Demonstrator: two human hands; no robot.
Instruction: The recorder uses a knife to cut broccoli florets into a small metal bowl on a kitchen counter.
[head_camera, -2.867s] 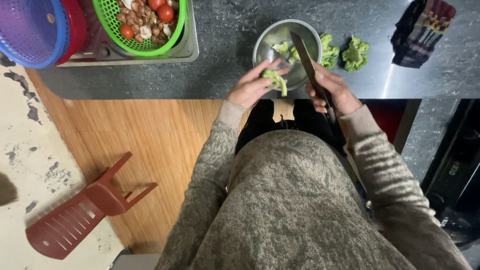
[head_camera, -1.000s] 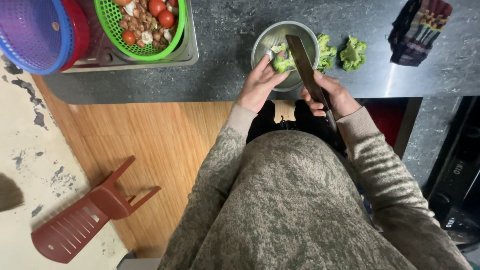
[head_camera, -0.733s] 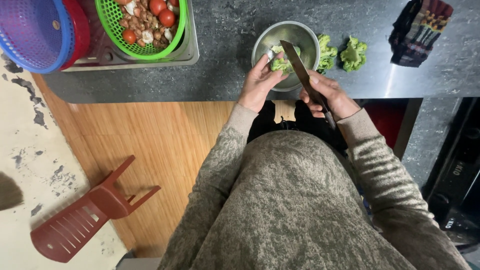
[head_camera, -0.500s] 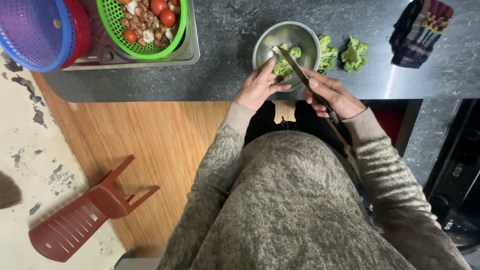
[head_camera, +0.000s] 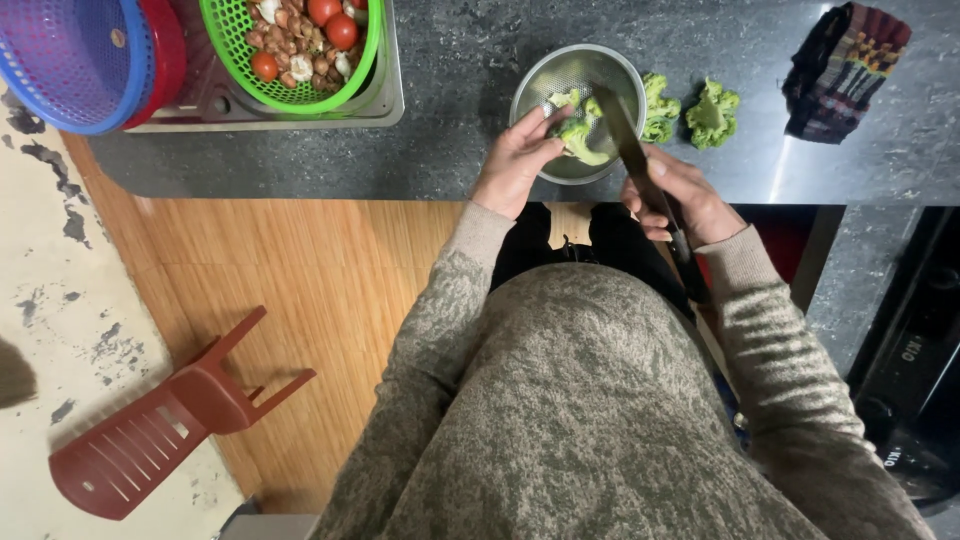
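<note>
Broccoli floret (head_camera: 578, 138) sits pinched in the left hand (head_camera: 515, 160), held over the near rim of the steel bowl (head_camera: 560, 85) at upper centre of the frame. It looks light and brittle: crumbly crown, stiff stalk, so the stalk seems the safer place for the fingers, away from the blade. The right hand (head_camera: 685, 195) has its grip wrapped round the handle of a long knife (head_camera: 630, 145), whose blade slants up toward the floret. Two more broccoli pieces (head_camera: 695, 110) lie on the dark surface just right of the bowl, near a striped cloth (head_camera: 845, 65). A green basket (head_camera: 300, 45) of vegetables stands at upper left, well apart.
</note>
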